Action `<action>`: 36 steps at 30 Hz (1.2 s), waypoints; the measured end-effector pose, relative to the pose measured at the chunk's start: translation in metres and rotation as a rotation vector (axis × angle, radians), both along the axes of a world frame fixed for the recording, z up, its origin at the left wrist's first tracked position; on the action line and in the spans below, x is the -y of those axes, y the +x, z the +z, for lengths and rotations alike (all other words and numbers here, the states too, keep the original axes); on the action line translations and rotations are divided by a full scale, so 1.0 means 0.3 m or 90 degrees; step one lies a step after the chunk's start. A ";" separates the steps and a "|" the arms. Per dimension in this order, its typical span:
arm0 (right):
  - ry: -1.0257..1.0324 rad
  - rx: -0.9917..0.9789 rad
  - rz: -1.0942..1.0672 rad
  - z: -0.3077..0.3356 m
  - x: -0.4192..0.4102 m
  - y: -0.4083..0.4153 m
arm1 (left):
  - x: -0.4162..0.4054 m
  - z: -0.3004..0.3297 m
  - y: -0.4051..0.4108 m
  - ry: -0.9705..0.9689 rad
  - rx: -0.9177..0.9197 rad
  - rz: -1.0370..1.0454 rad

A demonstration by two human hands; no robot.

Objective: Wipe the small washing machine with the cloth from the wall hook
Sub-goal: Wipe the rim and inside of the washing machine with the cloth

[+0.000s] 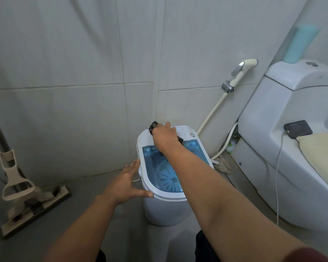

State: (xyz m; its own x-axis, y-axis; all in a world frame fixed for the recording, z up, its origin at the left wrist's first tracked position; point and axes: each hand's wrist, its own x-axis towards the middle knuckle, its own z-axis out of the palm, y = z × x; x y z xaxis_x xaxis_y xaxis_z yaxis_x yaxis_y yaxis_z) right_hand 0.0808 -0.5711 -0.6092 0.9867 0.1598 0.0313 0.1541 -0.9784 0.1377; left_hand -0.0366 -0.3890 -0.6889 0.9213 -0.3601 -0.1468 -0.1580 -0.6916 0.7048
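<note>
The small white washing machine stands on the floor in the wall corner, with a blue see-through lid. My right hand presses a dark cloth onto the far top edge of the machine, near its control panel; bits of cloth stick out on both sides of the hand. My left hand rests flat against the machine's left rim, fingers spread and thumb on the front edge, holding nothing.
A toilet fills the right side, with a dark phone and white cable on it. A bidet sprayer and hose hang on the wall behind. A flat mop leans at the left on the grey floor.
</note>
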 end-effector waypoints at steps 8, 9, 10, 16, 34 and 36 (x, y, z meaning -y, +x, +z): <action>0.018 -0.024 0.007 0.006 -0.029 0.051 | 0.001 0.005 0.006 0.009 0.013 -0.009; 0.012 -0.005 0.033 -0.016 -0.039 0.033 | 0.002 0.008 0.004 0.008 0.019 -0.012; 0.007 0.014 0.058 -0.038 -0.051 0.014 | 0.005 0.009 0.003 0.004 0.024 -0.014; -0.030 0.044 0.179 -0.095 -0.141 -0.080 | 0.017 0.036 -0.005 0.037 0.032 -0.014; -0.009 -0.049 0.214 0.038 -0.018 0.034 | 0.018 0.042 0.000 0.061 0.025 -0.016; 0.007 -0.049 0.154 0.071 0.027 0.067 | 0.014 0.035 0.006 0.064 0.027 -0.023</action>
